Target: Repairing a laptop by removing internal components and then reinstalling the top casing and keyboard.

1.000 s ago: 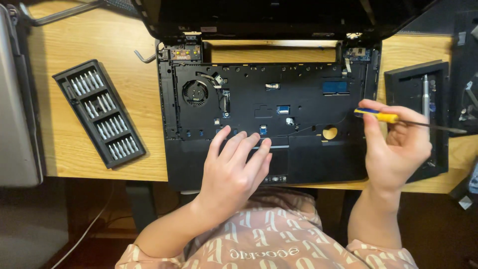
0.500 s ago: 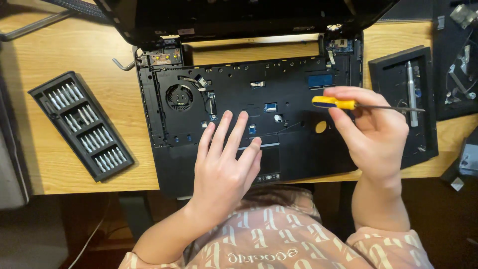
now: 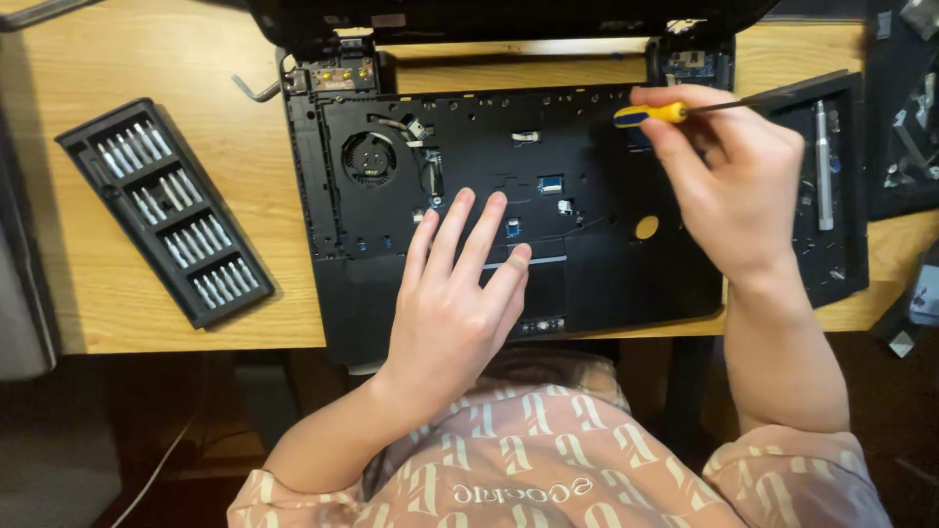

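Observation:
A black opened laptop base [image 3: 597,254] with its keyboard removed lies on the wooden desk [image 3: 235,196]; a round fan [image 3: 369,159] sits at its upper left. My left hand [image 3: 458,298] rests flat on the palm-rest area, fingers spread. My right hand [image 3: 732,186] hovers over the base's right side, holding a yellow-and-blue-handled screwdriver [image 3: 653,114] with its thin shaft pointing right.
A black case of screwdriver bits [image 3: 164,211] lies at the left on the desk. A black tray [image 3: 831,186] holding a metal tool sits at the right. The laptop's dark lid [image 3: 509,18] stands along the top edge. More dark parts lie at far right.
My right hand has carried the screwdriver up and leftward over the laptop's right side. The left hand stays flat on the palm rest, fingers slightly more spread.

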